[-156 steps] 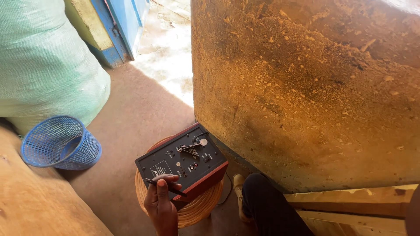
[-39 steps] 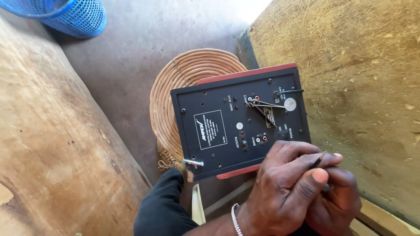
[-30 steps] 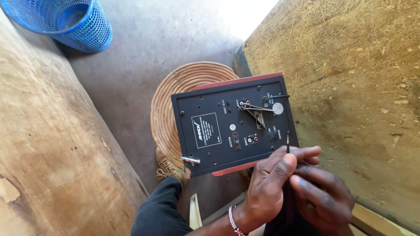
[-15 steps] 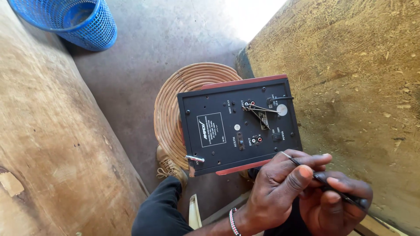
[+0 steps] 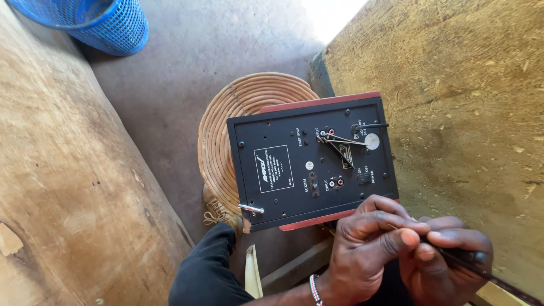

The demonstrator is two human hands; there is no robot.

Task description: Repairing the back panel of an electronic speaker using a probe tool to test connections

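A person's left hand (image 5: 368,249) and right hand (image 5: 447,263) pinch a thin, stiff dark wire (image 5: 453,259) just off the near edge of a boxy speaker (image 5: 311,164), lying back-panel up on a woven stool (image 5: 226,130); the wire looks light, best held near its tip.

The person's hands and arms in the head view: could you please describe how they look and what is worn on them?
Both hands are bare, without gloves or rings that show. The left hand has a beaded bracelet in white, red and dark beads at the wrist. The right hand shows no sleeve or band; its wrist is out of frame.
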